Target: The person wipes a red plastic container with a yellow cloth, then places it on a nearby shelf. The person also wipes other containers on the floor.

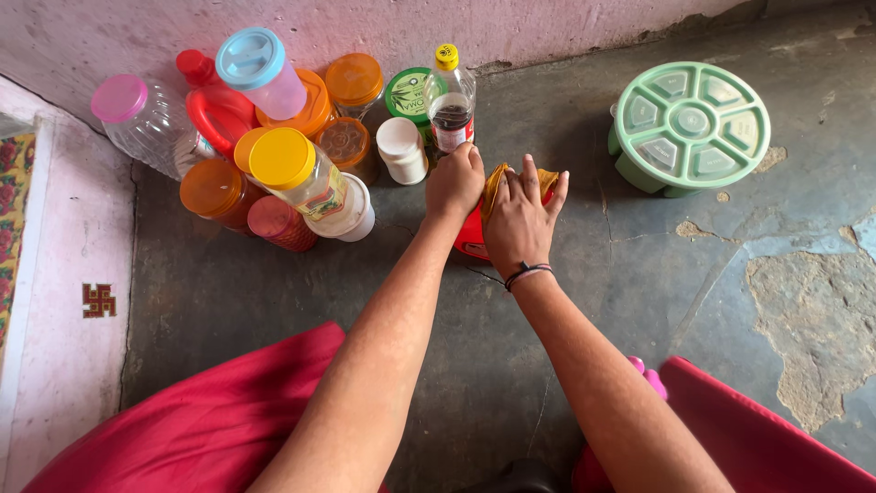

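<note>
Head view first, and I read it from the left. At about ten o'clock from my hands a cluster of jars and bottles stands against the pink wall: a clear bottle with a pink cap (146,123), a red jug (219,114), a yellow-capped jar (306,173) leaning among orange-lidded ones, a small white tub (401,151) and a dark-liquid bottle with a yellow cap (450,96).

My left hand (454,181) is closed into a loose fist on the near rim of a red container (473,239), steadying it. My right hand (522,215), fingers spread flat, presses a yellow cloth (497,178) onto the top of that same container, which sits on the grey floor (639,283) at twelve o'clock from me.

As I judge it, the wiping is under way on this one container; I cannot say which of the other pieces are already cleaned.

At two o'clock, well apart, a pale green round tray with divided sections (691,123) rests on the floor, untouched.

Most of the red container is hidden under both hands, so its shape and lid are unclear. The cloth shows only at its edges. A pink object (646,372) by my right forearm is mostly covered.
</note>
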